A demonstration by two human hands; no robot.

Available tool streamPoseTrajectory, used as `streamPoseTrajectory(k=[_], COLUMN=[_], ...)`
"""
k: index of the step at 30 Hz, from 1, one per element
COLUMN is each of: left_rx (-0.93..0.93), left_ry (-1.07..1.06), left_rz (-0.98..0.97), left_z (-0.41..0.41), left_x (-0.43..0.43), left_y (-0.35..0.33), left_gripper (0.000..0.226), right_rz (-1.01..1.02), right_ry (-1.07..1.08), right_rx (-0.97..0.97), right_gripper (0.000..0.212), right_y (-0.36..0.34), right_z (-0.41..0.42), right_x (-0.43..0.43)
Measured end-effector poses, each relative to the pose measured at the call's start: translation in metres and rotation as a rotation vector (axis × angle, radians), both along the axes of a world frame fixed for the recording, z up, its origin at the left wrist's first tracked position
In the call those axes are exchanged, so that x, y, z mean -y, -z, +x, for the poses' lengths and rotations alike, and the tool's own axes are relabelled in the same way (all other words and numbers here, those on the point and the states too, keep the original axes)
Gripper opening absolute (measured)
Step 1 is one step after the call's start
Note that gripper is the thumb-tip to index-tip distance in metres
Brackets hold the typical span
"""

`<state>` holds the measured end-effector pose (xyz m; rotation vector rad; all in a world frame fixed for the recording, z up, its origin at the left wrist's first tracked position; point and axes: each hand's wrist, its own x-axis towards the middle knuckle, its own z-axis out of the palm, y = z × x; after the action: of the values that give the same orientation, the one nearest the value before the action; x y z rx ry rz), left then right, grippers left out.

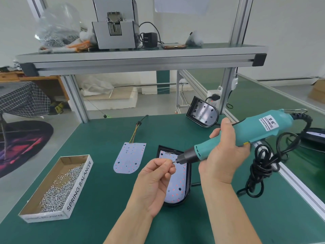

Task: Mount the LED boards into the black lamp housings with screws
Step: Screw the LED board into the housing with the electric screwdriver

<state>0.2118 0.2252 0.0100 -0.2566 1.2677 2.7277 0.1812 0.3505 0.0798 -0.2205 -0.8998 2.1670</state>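
— Head view first: where are the task's things found?

— One LED board (175, 187) is seen seated in a black housing (189, 175), low on the green mat (98, 134) and partly hidden behind the left hand (153, 184). A second, loose board (129, 158) is laid flat just to its left, with its wires trailing away. An empty housing (202, 112) is propped up farther back.

— And how are the hands placed?

— The electric screwdriver (255, 131) is gripped by the right hand (223, 152), with the fingers wrapped round the teal barrel. At the bit tip a screw (173, 162), barely made out, is pinched between the left thumb and forefinger. The other left fingers are curled in.

— How is the handling to be judged?

— The screw is judged tiny, hard and slippery. It is best held by the shank so that the head can be met by the bit. Both boards are judged thin, light and stiff, with fragile LEDs, so they are best taken by the edges. The black housing is judged rigid but light enough to slide under pressure, so steadying at the rim may be needed. The tool could be dragged on by the coiled cord (263, 166).

— Are supplies at hand?

— More screws are heaped in the cardboard box (58, 189) at the left.
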Motion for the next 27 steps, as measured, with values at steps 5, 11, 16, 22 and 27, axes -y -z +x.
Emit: streamPoseTrajectory(k=[5, 11, 16, 22, 27], left_rx=[0.016, 0.145, 0.221, 0.252, 0.283], left_ry=[0.061, -0.149, 0.165, 0.217, 0.179], left_rz=[-0.077, -0.593, -0.990, -0.964, -0.925], left_z=[-0.008, -0.038, -0.053, -0.068, -0.073], left_x=[0.015, 0.048, 0.037, 0.029, 0.029], left_y=[0.000, 0.015, 0.017, 0.030, 0.039], left_gripper=[0.052, 0.034, 0.045, 0.051, 0.032], right_rz=[-0.048, 0.019, 0.187, 0.440, 0.543], right_ry=[0.015, 0.032, 0.007, 0.006, -0.021], right_rx=[0.002, 0.003, 0.033, 0.057, 0.026], right_gripper=[0.024, 0.027, 0.024, 0.027, 0.037], right_y=[0.002, 0.004, 0.015, 0.035, 0.048], right_z=[-0.009, -0.027, -0.050, -0.078, -0.099], right_x=[-0.004, -0.007, 0.003, 0.027, 0.043])
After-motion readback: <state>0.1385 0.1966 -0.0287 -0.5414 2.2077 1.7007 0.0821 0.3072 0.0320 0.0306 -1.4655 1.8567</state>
